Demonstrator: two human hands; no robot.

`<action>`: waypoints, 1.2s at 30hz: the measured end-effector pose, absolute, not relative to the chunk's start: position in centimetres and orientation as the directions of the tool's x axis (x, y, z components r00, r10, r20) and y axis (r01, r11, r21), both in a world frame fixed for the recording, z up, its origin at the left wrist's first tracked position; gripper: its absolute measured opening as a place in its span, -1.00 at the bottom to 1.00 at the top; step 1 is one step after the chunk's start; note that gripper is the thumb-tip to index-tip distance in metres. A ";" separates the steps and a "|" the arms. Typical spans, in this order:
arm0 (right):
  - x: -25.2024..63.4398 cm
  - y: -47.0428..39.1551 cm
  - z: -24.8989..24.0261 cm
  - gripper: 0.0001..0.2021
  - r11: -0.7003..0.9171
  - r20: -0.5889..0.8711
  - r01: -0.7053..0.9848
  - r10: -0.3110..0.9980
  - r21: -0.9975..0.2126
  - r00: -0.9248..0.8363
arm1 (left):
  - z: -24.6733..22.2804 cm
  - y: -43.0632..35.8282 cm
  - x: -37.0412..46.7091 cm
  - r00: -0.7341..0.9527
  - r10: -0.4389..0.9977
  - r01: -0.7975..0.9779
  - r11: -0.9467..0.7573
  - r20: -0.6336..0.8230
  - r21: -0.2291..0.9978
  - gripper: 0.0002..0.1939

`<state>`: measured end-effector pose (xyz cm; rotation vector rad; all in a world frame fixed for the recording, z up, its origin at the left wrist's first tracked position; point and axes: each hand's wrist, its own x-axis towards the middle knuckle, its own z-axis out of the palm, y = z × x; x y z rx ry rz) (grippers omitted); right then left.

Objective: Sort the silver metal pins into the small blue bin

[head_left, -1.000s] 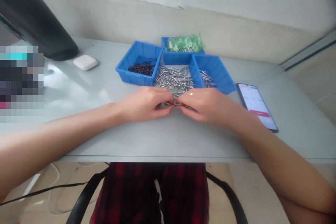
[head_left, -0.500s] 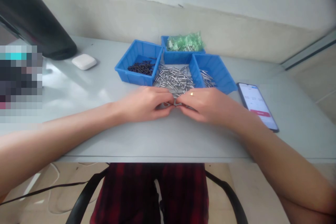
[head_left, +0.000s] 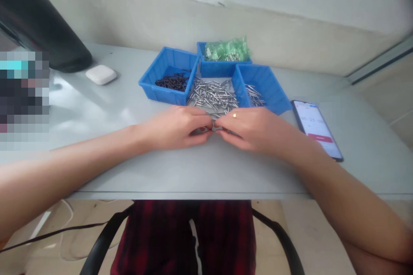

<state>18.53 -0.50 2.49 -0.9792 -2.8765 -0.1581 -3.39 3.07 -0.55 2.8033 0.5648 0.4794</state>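
My left hand (head_left: 177,129) and my right hand (head_left: 254,129) meet fingertip to fingertip over the table, just in front of a heap of thin silver metal pins (head_left: 214,94). Thumb and fingers are pinched together on each hand. Something small and thin seems to sit where the fingertips meet, but the fingers cover most of it and its kind does not show. A gold ring is on my right hand. Beyond the left hand stands a blue bin (head_left: 151,88) with dark screws (head_left: 172,81). Beyond the right hand, another blue bin (head_left: 274,90) holds some silver pins (head_left: 254,95).
A third blue bin (head_left: 217,68) at the back holds a green plastic bag (head_left: 227,49). To the right lies a phone (head_left: 318,129) with its screen lit. On the left are a white case (head_left: 101,74) and a tall dark cylinder (head_left: 48,21). The wall rises behind.
The view has shifted very slightly. Both hands stay together in the same place, with only a tiny movement at the fingertips.
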 end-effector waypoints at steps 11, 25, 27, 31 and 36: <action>18.5 -0.6 2.6 -0.75 0.793 0.135 0.606 0.595 0.064 -0.793 | -0.5 3.1 -3.4 0.888 0.382 0.329 -0.917 0.255 0.227 -0.85; 18.4 -0.7 2.6 -0.75 0.795 0.124 0.601 0.590 0.082 -0.798 | -0.6 3.2 -3.4 0.896 0.360 0.315 -0.928 0.261 0.199 -0.85; 18.4 -0.7 2.6 -0.75 0.794 0.116 0.602 0.593 0.082 -0.797 | -0.6 3.2 -3.4 0.898 0.361 0.317 -0.927 0.251 0.201 -0.85; 18.4 -0.7 2.5 -0.76 0.791 0.119 0.605 0.594 0.092 -0.796 | -0.6 3.2 -3.3 0.900 0.364 0.323 -0.926 0.241 0.193 -0.85; 18.4 -0.7 2.5 -0.75 0.801 0.135 0.593 0.580 0.082 -0.803 | -0.5 3.2 -3.4 0.901 0.356 0.316 -0.930 0.248 0.186 -0.85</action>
